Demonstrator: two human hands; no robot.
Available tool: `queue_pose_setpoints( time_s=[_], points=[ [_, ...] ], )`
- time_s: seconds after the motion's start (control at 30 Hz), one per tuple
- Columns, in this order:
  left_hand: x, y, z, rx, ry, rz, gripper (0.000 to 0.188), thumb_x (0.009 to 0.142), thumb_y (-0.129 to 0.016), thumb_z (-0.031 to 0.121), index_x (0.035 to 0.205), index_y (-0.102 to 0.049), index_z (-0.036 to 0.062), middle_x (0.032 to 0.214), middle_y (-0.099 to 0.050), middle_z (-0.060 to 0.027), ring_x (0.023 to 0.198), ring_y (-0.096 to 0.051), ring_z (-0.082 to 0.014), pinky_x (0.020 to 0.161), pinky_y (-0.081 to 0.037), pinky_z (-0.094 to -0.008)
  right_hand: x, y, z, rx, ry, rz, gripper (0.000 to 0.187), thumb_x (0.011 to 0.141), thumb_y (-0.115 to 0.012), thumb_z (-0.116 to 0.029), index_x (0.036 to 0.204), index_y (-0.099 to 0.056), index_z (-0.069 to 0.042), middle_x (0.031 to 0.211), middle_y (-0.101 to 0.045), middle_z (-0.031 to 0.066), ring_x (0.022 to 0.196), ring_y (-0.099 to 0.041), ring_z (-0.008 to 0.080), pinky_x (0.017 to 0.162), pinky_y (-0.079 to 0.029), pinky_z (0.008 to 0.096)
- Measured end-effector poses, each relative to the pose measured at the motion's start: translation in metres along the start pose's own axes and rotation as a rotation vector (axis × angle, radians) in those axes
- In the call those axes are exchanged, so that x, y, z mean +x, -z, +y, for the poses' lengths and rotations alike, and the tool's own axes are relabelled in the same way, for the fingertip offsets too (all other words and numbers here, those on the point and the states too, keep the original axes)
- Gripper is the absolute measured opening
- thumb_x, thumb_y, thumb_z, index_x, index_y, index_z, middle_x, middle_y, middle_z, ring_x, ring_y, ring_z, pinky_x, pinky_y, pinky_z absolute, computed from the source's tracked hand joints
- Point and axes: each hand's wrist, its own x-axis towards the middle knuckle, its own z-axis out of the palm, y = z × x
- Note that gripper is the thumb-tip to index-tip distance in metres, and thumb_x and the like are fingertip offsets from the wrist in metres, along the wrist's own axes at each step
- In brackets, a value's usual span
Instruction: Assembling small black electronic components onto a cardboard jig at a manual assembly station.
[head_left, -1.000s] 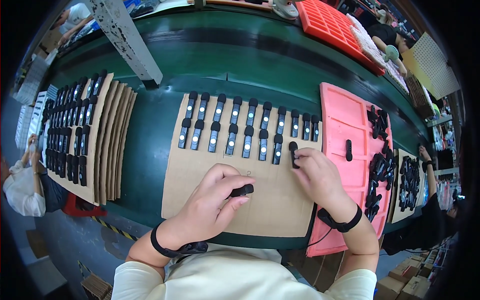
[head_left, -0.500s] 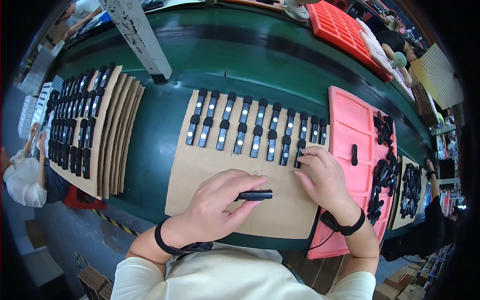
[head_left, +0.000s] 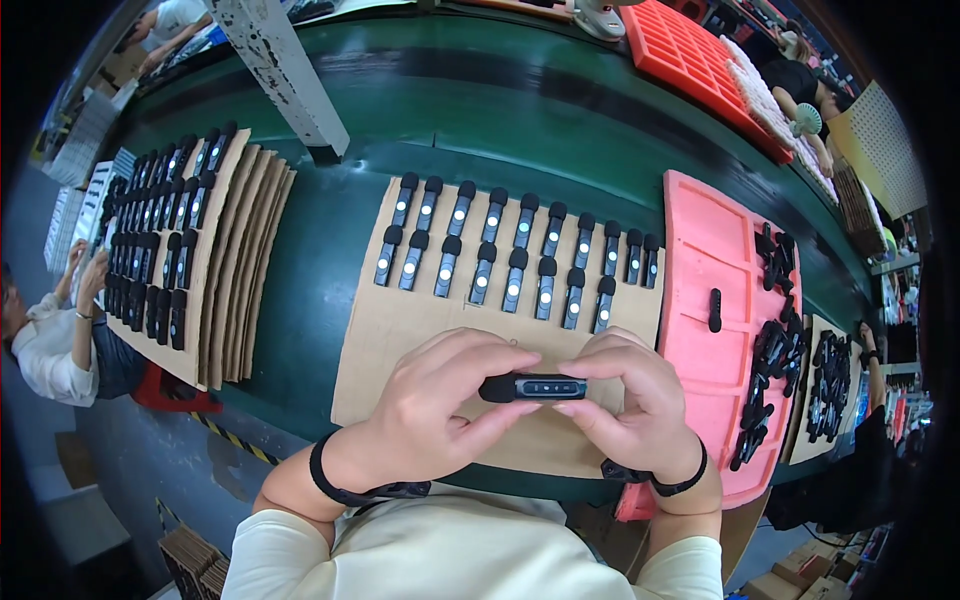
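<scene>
Between both hands I hold one small black clip-on microphone [head_left: 550, 387] sideways, with its foam tip to the left. My left hand [head_left: 435, 405] pinches the foam end with thumb and fingers. My right hand [head_left: 632, 405] grips the other end the same way. A narrow panel with small light marks faces up on its side. Under my hands lies a cardboard sheet [head_left: 385, 345]. Two rows of similar microphones [head_left: 483, 272] stretch across its far half, foam tips pointing away, most showing a pale round dot.
At right, a pink foam tray [head_left: 700, 245] holds a loose pile of microphones [head_left: 770, 360] and a single one [head_left: 715, 310]. Stacked cardboard sheets [head_left: 235, 270] bearing microphones stand at left. A white post [head_left: 280, 80] rises from the green table [head_left: 430, 90]. Co-workers sit around.
My right hand has left the near row's right end and come to the held microphone. That microphone has turned, so its panel now shows.
</scene>
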Motion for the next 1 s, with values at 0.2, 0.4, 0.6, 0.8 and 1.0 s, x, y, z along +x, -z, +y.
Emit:
queue_pose_setpoints(
  time_s=[0.2,0.4,0.6,0.8,1.0],
  points=[
    [-0.001,0.003,0.001,0.039,-0.048,-0.018,0.036,0.071,-0.080,0.001,0.104,-0.066,-0.0017,0.091,-0.067,-0.0131,0.079,-0.064,-0.0259,0.071,-0.052,-0.0319,-0.003,0.000,0.000,-0.141,0.118,0.063,0.031,0.074,-0.080,-0.005,0.101,-0.064,0.000,0.084,-0.066,0.0098,0.074,-0.060,0.0233,0.066,-0.046,0.0322],
    [0.002,0.002,-0.002,0.074,-0.158,-0.021,0.033,0.071,-0.079,0.001,0.101,-0.066,-0.0002,0.089,-0.067,-0.0124,0.078,-0.063,-0.0283,0.079,-0.052,-0.0400,-0.005,0.000,0.001,-0.126,0.125,0.076,0.031,0.074,-0.080,-0.005,0.100,-0.064,0.000,0.085,-0.065,0.0100,0.073,-0.059,0.0231,0.066,-0.045,0.0319],
    [0.004,0.002,0.000,0.146,-0.217,-0.037,0.029,0.072,-0.075,0.000,0.100,-0.067,0.0026,0.089,-0.067,-0.0111,0.081,-0.064,-0.0282,0.087,-0.050,-0.0448,-0.004,-0.003,0.001,-0.086,0.076,0.044,0.031,0.074,-0.079,-0.006,0.101,-0.064,-0.002,0.085,-0.064,0.0089,0.074,-0.058,0.0220,0.067,-0.044,0.0314],
    [0.003,-0.001,0.006,0.146,-0.194,-0.007,0.030,0.069,-0.072,0.001,0.099,-0.067,0.0044,0.094,-0.066,-0.0108,0.085,-0.063,-0.0266,0.091,-0.048,-0.0445,-0.005,0.000,0.000,-0.115,0.090,0.023,0.031,0.075,-0.080,-0.007,0.101,-0.063,-0.002,0.087,-0.064,0.0085,0.076,-0.059,0.0218,0.069,-0.045,0.0314],
    [0.000,-0.009,-0.007,0.152,-0.175,-0.018,0.032,0.069,-0.073,0.004,0.100,-0.066,0.0035,0.103,-0.065,-0.0133,0.091,-0.062,-0.0280,0.089,-0.047,-0.0431,-0.006,-0.010,-0.004,-0.092,0.166,0.147,0.028,0.077,-0.075,-0.002,0.102,-0.062,-0.002,0.092,-0.066,0.0116,0.080,-0.063,0.0238,0.072,-0.048,0.0332]
  ],
)
